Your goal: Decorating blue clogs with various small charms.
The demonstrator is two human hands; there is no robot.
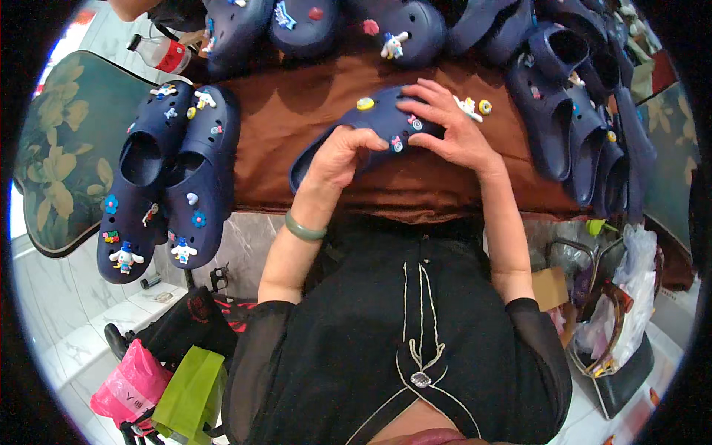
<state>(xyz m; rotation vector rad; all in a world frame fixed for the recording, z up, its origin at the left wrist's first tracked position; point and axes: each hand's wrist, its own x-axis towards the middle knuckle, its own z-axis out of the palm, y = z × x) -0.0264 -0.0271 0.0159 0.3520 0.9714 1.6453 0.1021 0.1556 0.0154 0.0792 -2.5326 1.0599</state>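
Note:
A dark blue clog (382,111) lies on the brown cloth in front of me, its toe toward the far right. My left hand (343,154) is closed on its near side, thumb on the upper beside a pink-and-white swirl charm (397,144); the other fingers are mostly hidden. My right hand (456,132) rests across the toe with its fingers spread, close to another swirl charm (414,122). Farther left on the upper sits a yellow charm (366,104). Just beyond the right hand lie a white figure charm (468,108) and a round yellow charm (485,107).
Decorated blue clogs (200,178) stand at the left edge of the brown cloth (267,133). More clogs (545,111) crowd the right and far sides. Beyond the left clogs is a red-labelled bottle (165,55). Bags (189,389) lie low at left; a basket (601,334) stands at right.

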